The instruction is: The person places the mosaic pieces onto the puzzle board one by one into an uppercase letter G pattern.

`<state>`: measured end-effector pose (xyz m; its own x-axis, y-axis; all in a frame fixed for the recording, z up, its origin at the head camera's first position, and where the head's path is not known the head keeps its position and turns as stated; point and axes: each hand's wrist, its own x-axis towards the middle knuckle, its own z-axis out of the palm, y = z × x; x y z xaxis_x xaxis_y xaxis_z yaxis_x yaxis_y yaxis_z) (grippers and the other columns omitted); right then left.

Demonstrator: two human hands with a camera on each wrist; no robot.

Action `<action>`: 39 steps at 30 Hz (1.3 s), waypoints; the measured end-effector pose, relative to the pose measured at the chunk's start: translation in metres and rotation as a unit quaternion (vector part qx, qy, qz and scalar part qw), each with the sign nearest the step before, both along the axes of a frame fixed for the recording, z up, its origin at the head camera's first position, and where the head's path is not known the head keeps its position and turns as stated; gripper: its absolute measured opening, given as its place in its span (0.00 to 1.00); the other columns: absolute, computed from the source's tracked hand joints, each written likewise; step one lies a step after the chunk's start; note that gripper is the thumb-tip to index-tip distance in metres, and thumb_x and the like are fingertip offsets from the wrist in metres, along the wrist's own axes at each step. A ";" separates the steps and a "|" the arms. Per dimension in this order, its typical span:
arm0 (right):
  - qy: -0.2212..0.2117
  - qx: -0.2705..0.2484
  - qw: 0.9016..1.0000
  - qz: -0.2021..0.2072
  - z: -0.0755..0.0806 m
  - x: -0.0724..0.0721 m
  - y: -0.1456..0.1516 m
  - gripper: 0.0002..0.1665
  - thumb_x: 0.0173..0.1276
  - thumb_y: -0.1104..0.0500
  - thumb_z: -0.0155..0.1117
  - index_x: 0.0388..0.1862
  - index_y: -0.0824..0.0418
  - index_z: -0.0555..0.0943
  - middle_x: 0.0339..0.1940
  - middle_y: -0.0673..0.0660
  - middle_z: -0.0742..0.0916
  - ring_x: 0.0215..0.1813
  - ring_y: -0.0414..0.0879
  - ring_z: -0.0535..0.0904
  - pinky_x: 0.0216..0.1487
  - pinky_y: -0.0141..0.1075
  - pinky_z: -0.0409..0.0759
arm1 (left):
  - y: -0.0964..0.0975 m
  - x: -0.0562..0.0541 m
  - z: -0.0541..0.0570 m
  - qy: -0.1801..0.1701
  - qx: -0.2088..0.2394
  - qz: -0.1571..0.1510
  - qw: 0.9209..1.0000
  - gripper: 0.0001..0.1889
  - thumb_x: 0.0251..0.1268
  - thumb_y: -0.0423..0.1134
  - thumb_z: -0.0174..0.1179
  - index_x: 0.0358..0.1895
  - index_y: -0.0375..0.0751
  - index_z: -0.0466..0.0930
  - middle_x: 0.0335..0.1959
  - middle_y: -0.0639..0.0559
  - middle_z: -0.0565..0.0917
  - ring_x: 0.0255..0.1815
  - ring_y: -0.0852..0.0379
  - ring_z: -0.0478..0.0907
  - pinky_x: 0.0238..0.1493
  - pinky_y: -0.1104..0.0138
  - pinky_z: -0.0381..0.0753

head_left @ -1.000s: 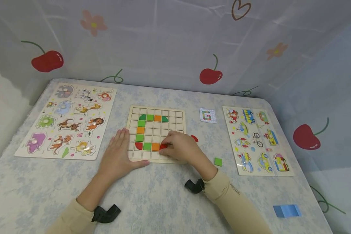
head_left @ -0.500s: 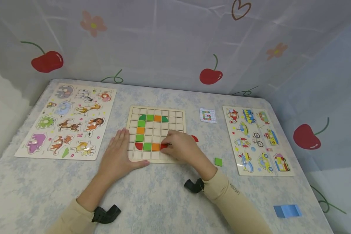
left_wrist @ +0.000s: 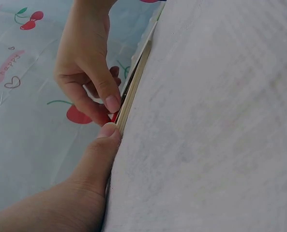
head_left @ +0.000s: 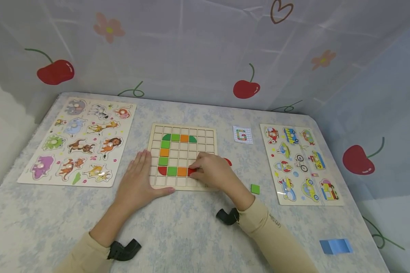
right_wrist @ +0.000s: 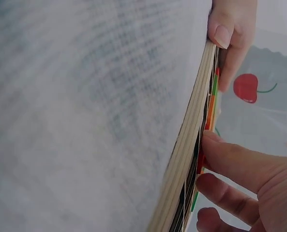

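Note:
A wooden grid board (head_left: 210, 131) lies on the table, with green, orange and red tiles set in a C-like outline. My left hand (head_left: 134, 176) rests at the board's left side, fingers straight along it, thumb (left_wrist: 98, 152) against the front edge. With thumb and index finger, my right hand (head_left: 214, 171) pinches a red tile (head_left: 191, 171) in the lower row, just right of an orange tile (head_left: 182, 171). The right wrist view shows that red tile (right_wrist: 200, 162) between the fingertips, low at the board's surface. Part of the board's lower right is hidden under the right hand.
Right of the board lie a red rounded tile (head_left: 227, 162), a green square tile (head_left: 255, 189) and a small pattern card (head_left: 242, 135). An animal puzzle (head_left: 89, 140) is at the left, a vehicle puzzle (head_left: 294, 167) at the right. A blue folded piece (head_left: 335, 246) lies front right.
The right hand and the red tile have shifted very slightly to the right, away from the orange tile's middle. The left hand and the board stay where they were.

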<state>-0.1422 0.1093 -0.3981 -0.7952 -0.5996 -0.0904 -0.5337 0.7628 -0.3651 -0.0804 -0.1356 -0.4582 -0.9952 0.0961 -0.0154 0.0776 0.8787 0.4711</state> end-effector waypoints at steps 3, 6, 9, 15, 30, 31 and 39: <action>-0.022 -0.007 1.000 -0.012 0.002 0.002 0.005 0.18 0.64 0.53 0.72 0.54 0.50 0.87 0.40 0.46 0.86 0.34 0.37 0.75 0.33 0.30 0.76 | 0.000 0.000 0.000 0.000 0.000 0.000 1.000 0.77 0.36 0.84 0.60 0.79 0.31 0.37 0.82 0.36 0.43 0.83 0.40 0.40 0.81 0.45 0.45; -0.047 -0.026 0.998 -0.037 0.005 0.005 0.018 0.20 0.65 0.54 0.70 0.57 0.51 0.85 0.39 0.45 0.85 0.33 0.39 0.75 0.33 0.32 0.76 | 0.001 0.000 -0.001 0.001 -0.001 0.000 1.000 0.76 0.36 0.83 0.61 0.79 0.31 0.38 0.82 0.37 0.44 0.83 0.40 0.40 0.81 0.45 0.45; -0.069 -0.045 0.995 -0.063 0.008 0.008 0.042 0.20 0.66 0.54 0.70 0.57 0.51 0.84 0.38 0.44 0.84 0.29 0.40 0.75 0.30 0.33 0.76 | 0.002 0.000 -0.002 0.002 0.000 -0.002 1.000 0.76 0.37 0.83 0.62 0.79 0.31 0.38 0.82 0.37 0.44 0.83 0.40 0.40 0.81 0.45 0.45; -0.088 -0.042 0.990 -0.107 0.011 0.016 0.104 0.19 0.63 0.55 0.73 0.54 0.51 0.86 0.40 0.46 0.85 0.30 0.41 0.74 0.28 0.32 0.76 | 0.001 0.000 0.000 0.004 0.003 -0.002 1.000 0.76 0.37 0.83 0.62 0.79 0.31 0.38 0.82 0.36 0.44 0.83 0.39 0.40 0.81 0.44 0.45; -0.118 -0.010 0.978 -0.174 0.006 0.033 0.175 0.15 0.56 0.56 0.78 0.41 0.53 0.84 0.36 0.49 0.82 0.36 0.45 0.71 0.35 0.33 0.73 | 0.000 0.000 -0.002 0.008 0.003 -0.002 1.000 0.76 0.37 0.83 0.61 0.79 0.31 0.38 0.82 0.36 0.44 0.83 0.39 0.41 0.81 0.44 0.45; -0.120 -0.013 0.977 -0.176 0.005 0.033 0.175 0.14 0.56 0.56 0.78 0.40 0.53 0.83 0.35 0.50 0.82 0.36 0.45 0.71 0.35 0.33 0.72 | 0.000 0.000 -0.002 0.009 0.003 -0.002 1.000 0.76 0.37 0.83 0.61 0.79 0.31 0.38 0.82 0.36 0.44 0.83 0.39 0.41 0.81 0.44 0.45; -0.146 -0.054 0.970 -0.185 0.000 0.024 0.166 0.13 0.61 0.58 0.75 0.36 0.53 0.77 0.31 0.51 0.82 0.32 0.46 0.75 0.31 0.34 0.75 | 0.001 0.000 -0.002 0.008 0.003 -0.002 1.000 0.76 0.37 0.84 0.60 0.79 0.31 0.38 0.82 0.36 0.44 0.83 0.39 0.40 0.81 0.44 0.45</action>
<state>-0.1178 0.2748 -0.3984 -0.9076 -0.2972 -0.2964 -0.0931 0.8312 -0.5482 -0.0808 -0.1350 -0.4599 -0.9950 0.0995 0.0011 0.0881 0.8758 0.4746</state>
